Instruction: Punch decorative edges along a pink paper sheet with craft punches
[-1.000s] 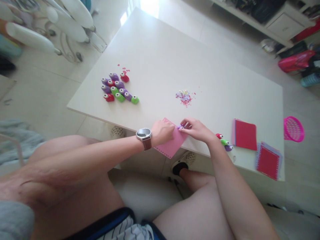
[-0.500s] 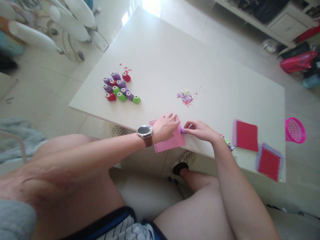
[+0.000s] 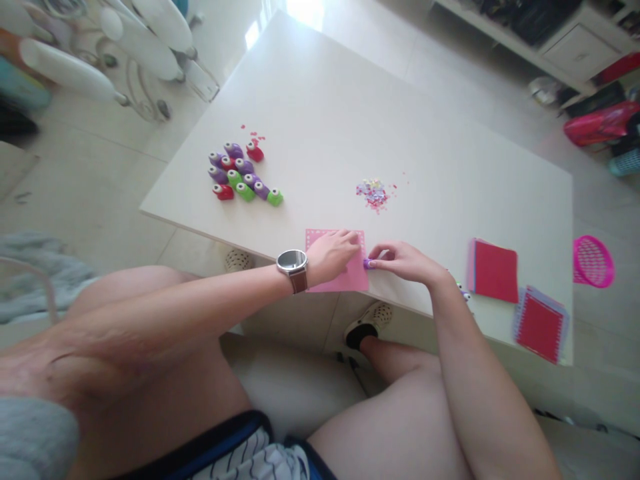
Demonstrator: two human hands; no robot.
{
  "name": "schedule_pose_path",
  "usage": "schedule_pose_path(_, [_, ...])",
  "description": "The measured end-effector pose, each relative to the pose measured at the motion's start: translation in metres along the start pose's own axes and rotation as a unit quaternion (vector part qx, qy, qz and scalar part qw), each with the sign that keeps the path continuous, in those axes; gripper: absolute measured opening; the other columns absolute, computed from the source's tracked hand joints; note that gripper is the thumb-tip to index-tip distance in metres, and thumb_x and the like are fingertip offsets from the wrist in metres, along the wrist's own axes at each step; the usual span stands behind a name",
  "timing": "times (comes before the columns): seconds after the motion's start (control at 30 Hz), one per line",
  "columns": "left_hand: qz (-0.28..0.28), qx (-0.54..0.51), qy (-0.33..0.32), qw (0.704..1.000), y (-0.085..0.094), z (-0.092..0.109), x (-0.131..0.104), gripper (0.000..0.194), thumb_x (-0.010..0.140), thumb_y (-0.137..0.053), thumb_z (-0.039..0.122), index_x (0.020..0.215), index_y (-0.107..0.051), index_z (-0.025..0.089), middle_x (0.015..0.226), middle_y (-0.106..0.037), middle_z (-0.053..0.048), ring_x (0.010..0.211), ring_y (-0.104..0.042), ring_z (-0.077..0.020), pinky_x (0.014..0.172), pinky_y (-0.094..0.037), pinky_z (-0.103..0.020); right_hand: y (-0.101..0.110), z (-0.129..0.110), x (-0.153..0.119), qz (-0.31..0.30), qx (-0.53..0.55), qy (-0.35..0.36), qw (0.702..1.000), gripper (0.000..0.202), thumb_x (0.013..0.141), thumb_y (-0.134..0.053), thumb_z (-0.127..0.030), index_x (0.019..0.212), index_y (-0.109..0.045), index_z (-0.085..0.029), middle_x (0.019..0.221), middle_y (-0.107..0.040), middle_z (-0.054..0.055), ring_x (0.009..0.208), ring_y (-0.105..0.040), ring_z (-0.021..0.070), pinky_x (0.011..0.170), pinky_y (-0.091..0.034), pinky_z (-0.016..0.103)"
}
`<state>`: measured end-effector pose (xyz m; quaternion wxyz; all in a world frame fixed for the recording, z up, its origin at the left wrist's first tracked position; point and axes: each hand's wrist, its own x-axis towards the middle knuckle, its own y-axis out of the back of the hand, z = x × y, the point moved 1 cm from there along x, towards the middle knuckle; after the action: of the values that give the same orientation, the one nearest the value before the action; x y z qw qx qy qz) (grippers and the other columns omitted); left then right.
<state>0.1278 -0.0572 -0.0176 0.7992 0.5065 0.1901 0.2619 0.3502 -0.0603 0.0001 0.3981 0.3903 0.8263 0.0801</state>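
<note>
A pink sheet of paper lies at the table's near edge, its lower part jutting past it. Small punched holes run along its left and top edges. My left hand lies flat across the sheet, fingers stretched out, holding nothing. At the sheet's right edge, my right hand pinches a small purple craft punch between thumb and fingers. Whether paper sits inside the punch's slot is too small to tell.
Several red, green and purple craft punches stand at the left of the white table. Confetti is heaped mid-table. Red paper stacks lie at the right, and more punches are partly hidden by my right forearm.
The pink sheet has turned so its edges sit straighter, and its lower edge has moved up. My right hand and the purple punch have shifted slightly right.
</note>
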Motion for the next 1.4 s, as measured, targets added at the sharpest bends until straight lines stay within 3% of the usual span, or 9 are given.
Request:
schedule_pose_path(0.23, [0.014,-0.019,-0.014,1.0,-0.0013,-0.0017,0.0009,0.031,0.086,-0.06,0.005,0.115,-0.067,0.014,0.129,-0.063,-0.012,0.126,-0.057,-0.0235,0.107,-0.047,-0.035,0.0003,-0.0013,0.0003,-0.007,-0.002,-0.003,1.0,0.033,0.085,-0.071,-0.05,0.098,-0.071,-0.019,0.1,-0.076,0.006,0.087,-0.068,0.0202,0.077,-0.052,0.031])
schedule_pose_path(1.17, [-0.004,-0.001,-0.016,1.0,0.0007,0.0003,0.0017,0.032,0.089,-0.059,0.009,0.12,-0.066,0.014,0.132,-0.062,-0.012,0.123,-0.056,-0.0254,0.106,-0.046,-0.037,-0.0039,0.0028,0.0033,0.008,0.0,0.038,0.999,0.028,0.087,-0.07,-0.047,0.096,-0.072,-0.02,0.093,-0.075,0.004,0.083,-0.068,0.0191,0.075,-0.051,0.031])
schedule_pose_path(1.3, [0.008,0.015,0.008,1.0,0.0039,0.0035,0.0032,0.029,0.091,-0.058,0.013,0.119,-0.065,0.015,0.128,-0.064,-0.014,0.12,-0.057,-0.029,0.096,-0.049,-0.04,-0.0041,0.0006,0.0032,0.014,-0.007,0.049,0.999,0.027,0.087,-0.069,-0.047,0.094,-0.072,-0.021,0.093,-0.075,0.004,0.084,-0.068,0.0195,0.077,-0.051,0.031])
schedule_pose_path(1.4, [-0.001,-0.01,0.04,0.999,0.0027,0.0041,0.0058,0.023,0.093,-0.056,0.017,0.114,-0.065,0.015,0.114,-0.069,-0.013,0.106,-0.064,-0.0265,0.084,-0.05,-0.036,-0.0041,-0.0027,0.0027,0.015,-0.013,0.038,0.999,0.029,0.087,-0.07,-0.048,0.095,-0.073,-0.02,0.095,-0.075,0.005,0.085,-0.068,0.0202,0.077,-0.051,0.032])
